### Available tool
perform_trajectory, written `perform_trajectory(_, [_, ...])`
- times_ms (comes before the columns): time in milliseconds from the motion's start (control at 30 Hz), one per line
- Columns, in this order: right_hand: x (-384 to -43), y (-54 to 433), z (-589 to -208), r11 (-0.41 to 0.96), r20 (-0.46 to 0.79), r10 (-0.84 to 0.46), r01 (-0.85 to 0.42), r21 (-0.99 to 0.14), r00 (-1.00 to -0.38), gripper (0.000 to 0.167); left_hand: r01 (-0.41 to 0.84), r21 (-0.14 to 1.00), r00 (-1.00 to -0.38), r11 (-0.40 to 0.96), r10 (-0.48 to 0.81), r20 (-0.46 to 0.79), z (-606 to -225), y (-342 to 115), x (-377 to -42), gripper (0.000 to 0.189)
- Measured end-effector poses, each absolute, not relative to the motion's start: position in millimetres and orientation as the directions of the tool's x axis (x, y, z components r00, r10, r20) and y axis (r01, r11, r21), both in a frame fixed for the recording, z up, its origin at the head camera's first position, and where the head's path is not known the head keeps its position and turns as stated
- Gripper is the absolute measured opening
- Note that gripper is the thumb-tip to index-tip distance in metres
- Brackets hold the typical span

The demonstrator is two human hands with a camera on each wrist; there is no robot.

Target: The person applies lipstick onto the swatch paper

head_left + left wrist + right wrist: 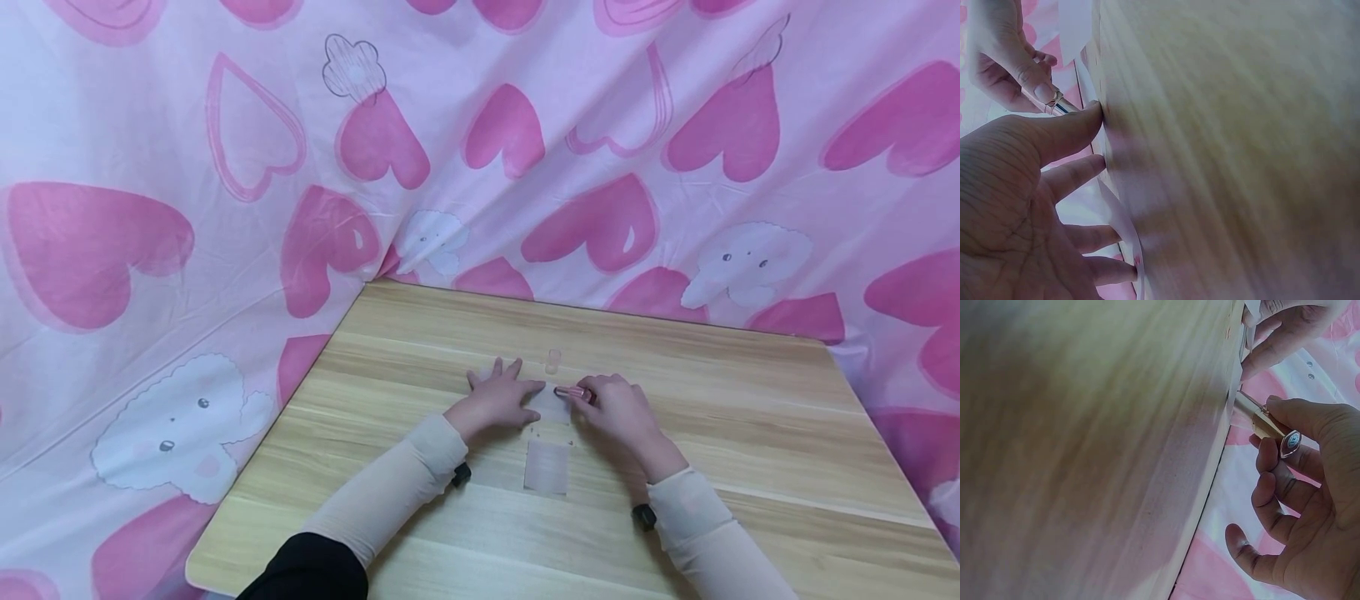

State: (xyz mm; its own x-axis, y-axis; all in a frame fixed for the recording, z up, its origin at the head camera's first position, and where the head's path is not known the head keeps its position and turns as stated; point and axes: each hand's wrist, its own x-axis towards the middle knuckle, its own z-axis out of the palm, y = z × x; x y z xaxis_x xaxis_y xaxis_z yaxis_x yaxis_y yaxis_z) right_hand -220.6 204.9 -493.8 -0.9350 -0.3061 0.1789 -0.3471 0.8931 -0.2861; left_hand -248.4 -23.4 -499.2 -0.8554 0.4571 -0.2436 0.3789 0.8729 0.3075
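My right hand [618, 408] pinches a slim rose-gold tube that looks like a lipstick [576, 393] between thumb and fingers. Its darker tip meets a pale sheet of paper [557, 410] on the table. In the right wrist view the tube [1261, 422] shows a gold body and an oval, patterned end, while the other fingers curl loosely below. With fingers spread, my left hand [498, 400] rests its fingertips at the left side of that sheet. The left wrist view shows its thumb [1075, 128] close to the tube's tip.
A small clear cap-like piece [553, 361] lies beyond the sheet. Nearer me is a second pale square of paper [546, 467], with tiny bits or marks between the two sheets. The wooden table [420, 333] backs onto a pink heart-patterned cloth [502, 129].
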Motion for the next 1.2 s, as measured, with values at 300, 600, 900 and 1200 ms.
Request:
perform_trajectory(300, [-219.3,204.7,-494.0,0.893,0.2,-0.301,-0.349,-0.284,-0.933,0.019,0.377,0.314,-0.857,0.871,0.457,-0.239,-497.6,-23.3,-247.6,0.061])
perform_trajectory(600, [-218.9,203.3,-495.1,0.89,0.216,-0.316,-0.367,-0.271,-0.924,0.018,0.379,0.302,-0.857,0.875,0.454,-0.241,-498.6,-22.9,-247.5,0.061])
perform_trajectory(900, [-216.2,202.2,-495.7,0.89,0.201,-0.312,-0.36,-0.279,-0.928,0.019,0.375,0.31,-0.858,0.874,0.454,-0.242,-497.2,-22.8,-245.7,0.061])
perform_trajectory(1200, [-215.8,201.6,-495.4,0.892,0.204,-0.315,-0.363,-0.271,-0.927,0.02,0.374,0.313,-0.857,0.873,0.454,-0.242,-495.4,-23.3,-245.3,0.061])
